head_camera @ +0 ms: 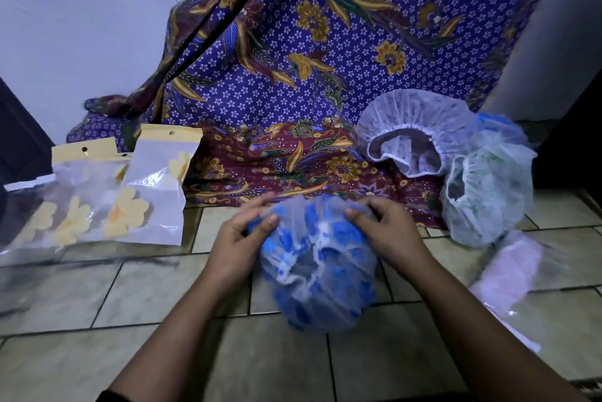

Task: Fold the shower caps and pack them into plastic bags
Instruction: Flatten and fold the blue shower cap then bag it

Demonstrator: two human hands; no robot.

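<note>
While the left hand (pixel 242 240) and right hand (pixel 384 232) each pinch its far edge with curled fingers, the blue-patterned shower cap (pixel 317 266) sits between them over the tiled floor (pixel 130 287); thin, translucent, crumpled film.
Right: lilac shower cap (pixel 407 137), green-speckled shower cap (pixel 485 196); puffy, elastic-rimmed.
Left: glossy plastic bags (pixel 153 193), yellow header strips, yellow flower shapes.
Behind: purple floral batik cloth (pixel 260 75).

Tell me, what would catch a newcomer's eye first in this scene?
Probably the blue shower cap in the centre, which the left hand and right hand pinch at its far edge. Behind it hangs a vivid purple floral cloth. Plastic bags with yellow flowers lie at left, and more shower caps sit at right.
</note>
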